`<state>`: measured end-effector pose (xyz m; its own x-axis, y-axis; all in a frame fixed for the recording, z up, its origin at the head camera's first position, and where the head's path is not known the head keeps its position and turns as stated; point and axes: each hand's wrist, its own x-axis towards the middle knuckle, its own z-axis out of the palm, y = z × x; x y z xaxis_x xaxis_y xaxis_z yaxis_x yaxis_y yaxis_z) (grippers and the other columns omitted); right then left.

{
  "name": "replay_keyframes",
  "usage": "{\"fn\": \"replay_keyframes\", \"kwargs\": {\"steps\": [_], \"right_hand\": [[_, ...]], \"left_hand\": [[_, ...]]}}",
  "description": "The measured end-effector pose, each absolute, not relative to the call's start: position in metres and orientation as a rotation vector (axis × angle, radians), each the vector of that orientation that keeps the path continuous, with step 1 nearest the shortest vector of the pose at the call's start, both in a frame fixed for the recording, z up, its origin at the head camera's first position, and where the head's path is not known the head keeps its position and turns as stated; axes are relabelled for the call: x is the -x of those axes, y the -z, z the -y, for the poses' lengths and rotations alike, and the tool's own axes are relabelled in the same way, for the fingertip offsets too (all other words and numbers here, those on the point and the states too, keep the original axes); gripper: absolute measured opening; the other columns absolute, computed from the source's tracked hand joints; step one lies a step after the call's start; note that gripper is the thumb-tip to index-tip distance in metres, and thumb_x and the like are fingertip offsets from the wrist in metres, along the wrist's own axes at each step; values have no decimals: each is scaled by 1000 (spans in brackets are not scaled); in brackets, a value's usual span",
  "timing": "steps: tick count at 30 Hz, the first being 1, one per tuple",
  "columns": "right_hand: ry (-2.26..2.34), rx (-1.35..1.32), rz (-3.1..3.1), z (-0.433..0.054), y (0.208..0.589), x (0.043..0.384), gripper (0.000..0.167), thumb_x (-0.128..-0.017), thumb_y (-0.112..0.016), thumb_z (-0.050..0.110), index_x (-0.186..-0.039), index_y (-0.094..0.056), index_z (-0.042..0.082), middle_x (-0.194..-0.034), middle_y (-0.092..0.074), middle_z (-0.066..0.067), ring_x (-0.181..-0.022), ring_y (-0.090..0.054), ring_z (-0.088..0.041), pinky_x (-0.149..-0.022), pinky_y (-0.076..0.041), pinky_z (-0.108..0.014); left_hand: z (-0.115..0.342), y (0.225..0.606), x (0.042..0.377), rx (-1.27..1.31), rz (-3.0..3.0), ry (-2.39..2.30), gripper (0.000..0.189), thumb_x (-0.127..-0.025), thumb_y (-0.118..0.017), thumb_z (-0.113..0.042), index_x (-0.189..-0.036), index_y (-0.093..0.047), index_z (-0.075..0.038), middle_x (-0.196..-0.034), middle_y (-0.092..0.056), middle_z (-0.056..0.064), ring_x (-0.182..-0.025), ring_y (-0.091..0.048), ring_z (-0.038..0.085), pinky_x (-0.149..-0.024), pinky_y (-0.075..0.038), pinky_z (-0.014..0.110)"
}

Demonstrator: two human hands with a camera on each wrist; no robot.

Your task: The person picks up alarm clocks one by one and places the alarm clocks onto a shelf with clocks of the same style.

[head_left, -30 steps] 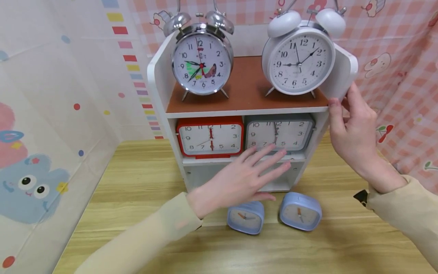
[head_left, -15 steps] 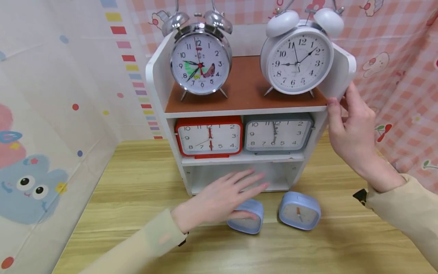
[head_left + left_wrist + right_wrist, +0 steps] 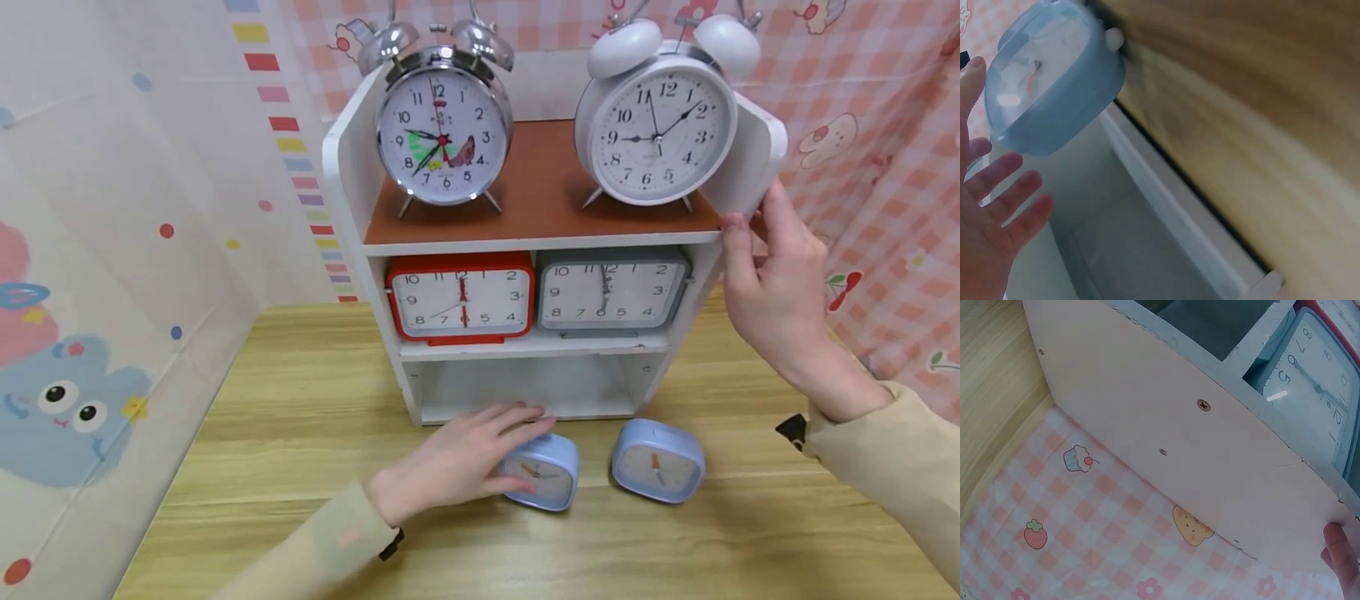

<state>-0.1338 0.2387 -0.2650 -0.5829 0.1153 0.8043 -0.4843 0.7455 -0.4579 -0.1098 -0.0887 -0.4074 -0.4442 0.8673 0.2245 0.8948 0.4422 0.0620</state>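
My left hand (image 3: 457, 462) reaches low over the left small blue alarm clock (image 3: 551, 475), its fingers at the clock's top left and its thumb before the face. In the left wrist view those fingers (image 3: 1019, 194) are spread, close beside the small clock (image 3: 1054, 72). A second small blue alarm clock (image 3: 658, 462) stands to the right on the table. My right hand (image 3: 780, 292) holds the right side of the white shelf (image 3: 536, 353), thumb on its front edge and fingers along its outer side. In the right wrist view, fingertips (image 3: 1337, 540) show against the side panel.
On the shelf's brown top stand a silver twin-bell clock (image 3: 446, 137) and a white twin-bell clock (image 3: 660, 137). A red clock (image 3: 461, 300) and a grey clock (image 3: 611, 293) fill the middle shelf. The wooden table (image 3: 300, 433) meets patterned cloth (image 3: 847, 75) behind.
My left hand has moved down and left, from before the grey clock to the left small blue clock. The right hand has kept its place on the shelf.
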Motion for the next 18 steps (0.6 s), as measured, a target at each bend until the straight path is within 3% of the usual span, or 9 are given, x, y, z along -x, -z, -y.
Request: {"fn": "replay_keyframes", "kwargs": {"steps": [18], "right_hand": [[-836,-285,2048,-239,265,134,44,-108,-55,15,-152,-55,10,-147,-66,-16,-134,-65,-33,-88,-45,3]], "left_hand": [[85,428,109,1532,2593,448,71,-95,-74,-47,-156,-52,-19,-153,-62,4,-138,-61,19,-112,-55,39]]}}
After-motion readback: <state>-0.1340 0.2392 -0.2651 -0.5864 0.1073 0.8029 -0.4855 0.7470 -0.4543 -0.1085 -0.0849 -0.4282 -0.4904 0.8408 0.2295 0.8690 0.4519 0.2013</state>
